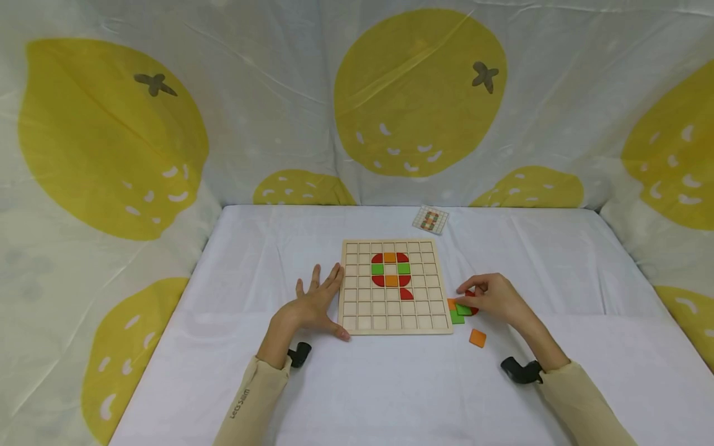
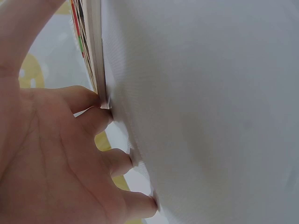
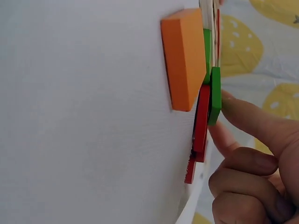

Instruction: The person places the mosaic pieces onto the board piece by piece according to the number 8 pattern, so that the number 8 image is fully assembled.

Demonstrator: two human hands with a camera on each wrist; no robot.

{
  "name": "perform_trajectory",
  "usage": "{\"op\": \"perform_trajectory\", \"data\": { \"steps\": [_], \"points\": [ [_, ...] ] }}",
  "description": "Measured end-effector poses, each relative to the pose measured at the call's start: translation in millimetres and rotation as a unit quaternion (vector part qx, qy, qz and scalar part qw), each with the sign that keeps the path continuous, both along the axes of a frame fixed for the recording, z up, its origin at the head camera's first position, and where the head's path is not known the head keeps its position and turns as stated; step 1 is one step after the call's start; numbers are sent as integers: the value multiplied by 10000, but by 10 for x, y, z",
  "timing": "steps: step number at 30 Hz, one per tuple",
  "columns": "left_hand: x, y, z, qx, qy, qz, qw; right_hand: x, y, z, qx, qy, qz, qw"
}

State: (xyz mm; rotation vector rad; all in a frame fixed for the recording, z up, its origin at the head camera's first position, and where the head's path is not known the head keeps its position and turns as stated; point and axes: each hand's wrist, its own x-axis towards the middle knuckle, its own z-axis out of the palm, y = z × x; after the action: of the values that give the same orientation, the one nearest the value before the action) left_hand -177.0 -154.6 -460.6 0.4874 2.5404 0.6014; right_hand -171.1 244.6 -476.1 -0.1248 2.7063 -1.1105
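A wooden grid board (image 1: 357, 308) lies flat, with red quarter-round, orange square and green square tiles forming a ring and a red piece (image 1: 406, 294) below it. My left hand (image 1: 313, 306) is spread at the board's left side, fingertips touching the edge and thumb by the near corner. In the left wrist view, the fingers (image 2: 93, 119) reach the board's side. Beside the board's right edge, my right hand (image 1: 493, 297) pinches a green square tile (image 3: 215, 95) between thumb and index finger. That tile overlaps red tiles (image 3: 201, 121); the index fingertip is partly hidden.
A loose orange square tile (image 1: 477, 337) lies nearer me, right of the board. Another green tile (image 1: 457, 318) and an orange one (image 1: 452, 304) sit against the board's right edge. Beyond the board lies a small pattern card (image 1: 431, 220). White cloth covers the table (image 1: 390, 390).
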Motion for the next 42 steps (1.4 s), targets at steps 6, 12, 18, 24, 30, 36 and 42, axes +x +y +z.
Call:
{"op": "perform_trajectory", "data": {
  "steps": [6,12,18,24,30,36,42],
  "points": [
    [16,7,8,-178,106,-6,9998,-76,-32,-7,-69,-247,-39,9997],
    [-25,-27,-72,95,65,-37,9999,-96,-44,-1,-106,-405,134,9990],
    [-18,-48,-99,226,36,-20,9997,-85,-28,15,-222,-579,194,9979],
    [-2,-7,-22,-172,80,-3,9998,-117,-19,40,-154,-947,79,9954],
    [-1,7,-23,-187,70,-18,9998,-162,23,60,-35,-1190,-89,9928],
    [4,9,-8,-222,51,-9,9997,-157,42,59,-39,-1216,-102,9925],
    [3,7,-13,-209,41,-9,9998,-158,59,60,-4,-1171,95,9931]
  ]
}}
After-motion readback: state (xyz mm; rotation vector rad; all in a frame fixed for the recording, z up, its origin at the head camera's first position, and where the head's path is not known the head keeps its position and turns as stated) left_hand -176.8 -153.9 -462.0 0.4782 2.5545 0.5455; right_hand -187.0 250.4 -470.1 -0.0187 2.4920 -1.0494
